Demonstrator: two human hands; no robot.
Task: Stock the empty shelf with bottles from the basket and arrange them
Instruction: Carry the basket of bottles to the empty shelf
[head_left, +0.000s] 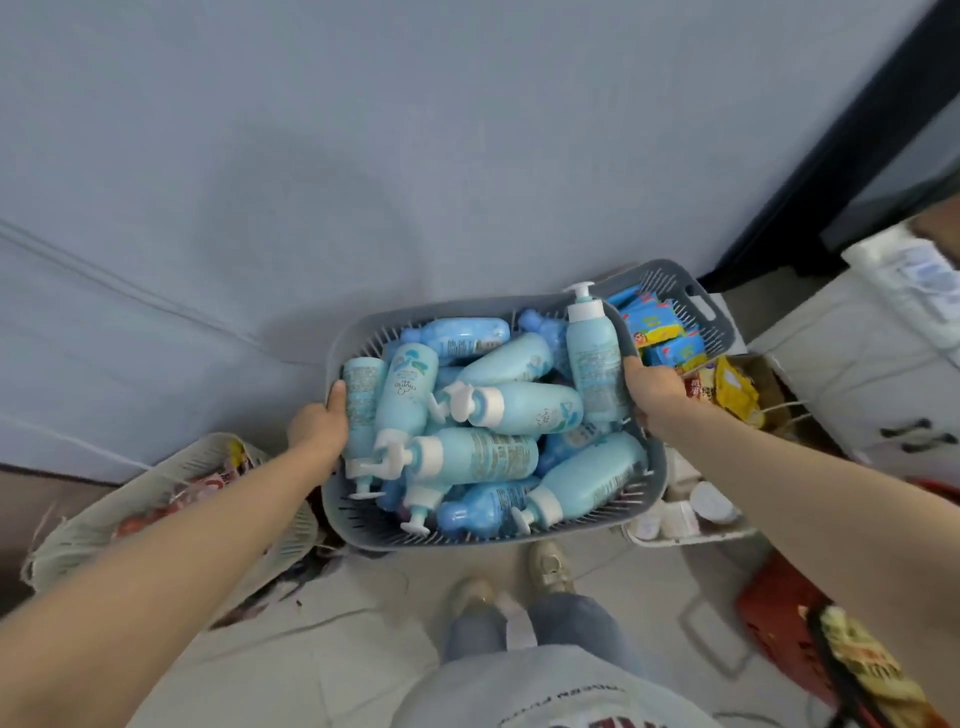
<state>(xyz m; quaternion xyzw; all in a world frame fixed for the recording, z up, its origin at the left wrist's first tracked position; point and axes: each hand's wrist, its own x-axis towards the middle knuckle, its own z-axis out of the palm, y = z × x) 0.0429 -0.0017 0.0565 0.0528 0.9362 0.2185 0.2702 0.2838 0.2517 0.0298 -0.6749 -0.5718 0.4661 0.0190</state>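
1. We hold the grey basket (655, 470) by its two short rims: left hand (321, 427) wrapped over the rim at 9 o'clock, right hand (650, 391) wrapped over the rim at 3 o'clock. Both hands are closed on the basket; neither holds a bottle.
2. Basket hangs above the floor (363, 639), over our shoes (550, 569), near a blue-grey wall (415, 156).
3. Blue pump bottles (488, 457) fill it, heaped crosswise, mostly lying flat; one bottle (592, 358) stands near upright at 2 o'clock.
4. No shelf in view. We cannot tell where it lies.
5. Progress, as we judge it: barely begun. Basket looks full, nothing shelved that we can see.
6. Left to do: carry it to the shelf, then place and line up every bottle.
7. Other baskets crowd the floor: a second grey one (691, 306) at 2 o'clock, a pale one (171, 483) at 8 o'clock.
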